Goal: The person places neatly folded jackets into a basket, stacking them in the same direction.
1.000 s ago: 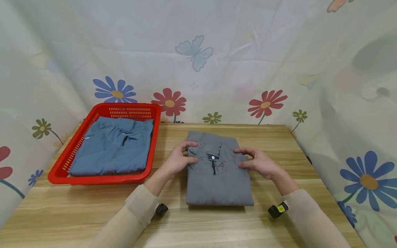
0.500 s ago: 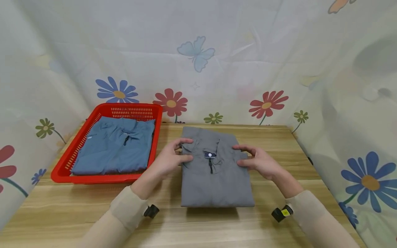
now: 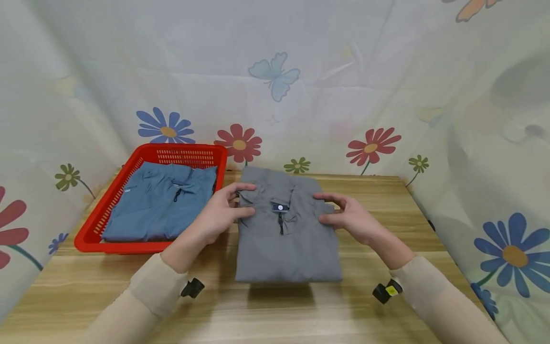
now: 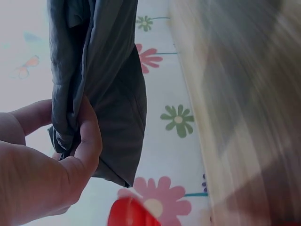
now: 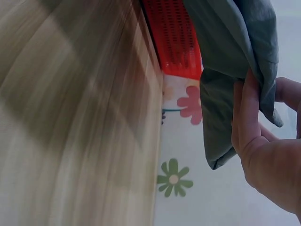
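In the head view, a folded grey fabric garment with a stand-up collar [image 3: 288, 253] is held above the pale wood-grain table [image 3: 365, 301], its shadow beneath it. Its front is smooth, with creases around the collar. Only this view shows the navy neck label [image 3: 280, 208] with a round white mark, its lettering too small to read, and a black zip pull [image 3: 281, 224] below. The left hand [image 3: 216, 215] and right hand [image 3: 358, 222] pinch opposite side edges. A folded blue garment [image 3: 159, 215] bearing tiny, illegible white print lies inside a red perforated plastic basket [image 3: 150, 247].

The left wrist view reveals stacked fabric layers between the left hand's fingers and thumb.

The right wrist view shows the right hand gripping the other edge, a pointed corner hanging past the fingers.
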Tool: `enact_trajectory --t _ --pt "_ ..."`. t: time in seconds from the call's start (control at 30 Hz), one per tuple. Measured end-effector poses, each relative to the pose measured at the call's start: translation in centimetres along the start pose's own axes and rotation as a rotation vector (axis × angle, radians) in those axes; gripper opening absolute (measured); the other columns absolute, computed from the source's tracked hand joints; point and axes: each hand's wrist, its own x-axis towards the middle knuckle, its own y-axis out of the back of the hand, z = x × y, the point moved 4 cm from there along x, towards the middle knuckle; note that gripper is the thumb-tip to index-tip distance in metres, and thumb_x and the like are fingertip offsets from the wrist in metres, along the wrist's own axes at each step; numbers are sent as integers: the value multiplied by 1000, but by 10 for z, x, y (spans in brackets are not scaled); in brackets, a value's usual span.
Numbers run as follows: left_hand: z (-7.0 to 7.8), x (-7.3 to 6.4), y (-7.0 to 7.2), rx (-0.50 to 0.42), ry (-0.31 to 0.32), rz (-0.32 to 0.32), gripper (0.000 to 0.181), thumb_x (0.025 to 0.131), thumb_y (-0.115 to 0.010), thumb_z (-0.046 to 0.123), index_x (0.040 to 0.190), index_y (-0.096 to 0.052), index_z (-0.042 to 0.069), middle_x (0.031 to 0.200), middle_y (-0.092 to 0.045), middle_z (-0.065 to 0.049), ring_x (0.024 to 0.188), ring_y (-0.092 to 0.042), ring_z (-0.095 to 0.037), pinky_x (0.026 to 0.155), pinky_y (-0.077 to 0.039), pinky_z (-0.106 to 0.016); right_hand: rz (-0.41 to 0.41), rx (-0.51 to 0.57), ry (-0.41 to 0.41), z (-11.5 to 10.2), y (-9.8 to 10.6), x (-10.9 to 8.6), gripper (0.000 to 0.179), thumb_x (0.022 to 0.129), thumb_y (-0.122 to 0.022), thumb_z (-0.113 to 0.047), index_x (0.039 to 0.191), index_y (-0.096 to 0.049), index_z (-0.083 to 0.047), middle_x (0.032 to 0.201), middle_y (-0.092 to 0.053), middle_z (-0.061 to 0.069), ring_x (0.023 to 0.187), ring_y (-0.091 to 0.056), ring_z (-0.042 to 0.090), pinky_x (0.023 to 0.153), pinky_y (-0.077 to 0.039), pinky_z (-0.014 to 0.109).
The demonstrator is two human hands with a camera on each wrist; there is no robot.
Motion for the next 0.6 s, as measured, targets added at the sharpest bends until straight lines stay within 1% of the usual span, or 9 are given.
enact_trajectory --t 0.07,0.13,0.2,0.27,0.37,0.4,0.43,0.47,0.6 --pt "3 -2 6 13 -1 1 51 86 -71 10 133 -54 22 133 -48 -7 107 -49 -28 80 -47 -37 -3 -12 9 -7 -3 2 58 85 -73 -13 139 -50 -16 146 -35 8 101 -62 28 80 -54 41" --pt "5 -3 12 32 3 8 51 87 -71 12 133 -53 23 141 -41 -6 122 -41 -30 90 -46 -43 -11 -15 22 -14 -7 4 58 86 -73 -12 139 -49 -15 147 -34 8 101 -62 28 80 -54 41" --pt "8 -4 20 46 6 10 52 87 -71 14 134 -52 23 147 -33 -5 132 -31 -31 91 -47 -45 -16 -13 24 -21 -10 8 58 86 -72 -11 139 -49 -15 147 -33 8 102 -63 28 80 -54 41" --pt "10 -5 28 49 8 14 52 87 -71 14 135 -52 22 146 -33 -6 127 -34 -31 82 -50 -42 -24 -17 25 -28 -14 12 58 87 -72 -11 139 -49 -15 148 -31 8 105 -62 28 81 -54 41" --pt "13 -6 41 54 14 26 53 88 -70 14 136 -51 21 134 -41 -11 106 -43 -29 68 -49 -33 -30 -28 28 -37 -20 21 58 86 -72 -12 139 -49 -17 149 -30 7 107 -61 27 83 -53 42" --pt "14 -6 45 51 17 29 53 88 -70 13 137 -50 20 131 -42 -11 100 -45 -29 67 -49 -33 -32 -34 32 -39 -22 24 58 86 -72 -13 139 -50 -18 150 -30 6 107 -61 27 83 -53 42" --pt "14 -6 48 50 22 33 54 88 -70 13 138 -50 20 129 -43 -12 96 -45 -29 68 -50 -33 -31 -38 35 -42 -24 26 57 86 -73 -13 139 -50 -18 149 -31 5 108 -61 27 83 -53 42" --pt "15 -6 52 50 27 34 54 88 -70 13 138 -49 19 129 -43 -12 96 -46 -28 70 -50 -33 -31 -38 41 -44 -26 29 57 86 -73 -13 138 -51 -19 149 -32 5 107 -61 27 83 -53 42" --pt "17 -8 67 32 54 28 56 89 -70 14 140 -47 16 136 -42 -12 107 -48 -31 81 -52 -37 -30 -34 55 -53 -34 40 56 85 -74 -12 137 -52 -20 146 -36 2 108 -61 26 82 -54 41"
